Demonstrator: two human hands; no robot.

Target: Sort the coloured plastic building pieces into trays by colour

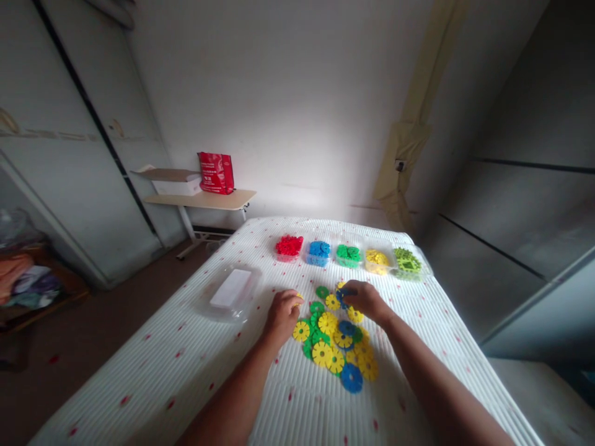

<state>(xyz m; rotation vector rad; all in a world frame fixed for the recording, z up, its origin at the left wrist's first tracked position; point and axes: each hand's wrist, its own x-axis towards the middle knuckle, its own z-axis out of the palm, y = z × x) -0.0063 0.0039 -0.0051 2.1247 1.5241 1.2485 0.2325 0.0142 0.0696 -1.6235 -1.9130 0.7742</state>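
My left hand is closed at the left edge of a loose pile of notched plastic discs, with a bit of a yellow disc showing between its fingers. At the pile's far right side, my right hand pinches a blue disc, which the fingers partly cover. Between and below the hands lie yellow discs, green discs and blue discs, many overlapping.
Beyond the pile stand clear tubs of red pieces, blue pieces, green pieces, yellow pieces and light-green pieces. A clear plastic lid with a white block lies left on the ribbed white cover.
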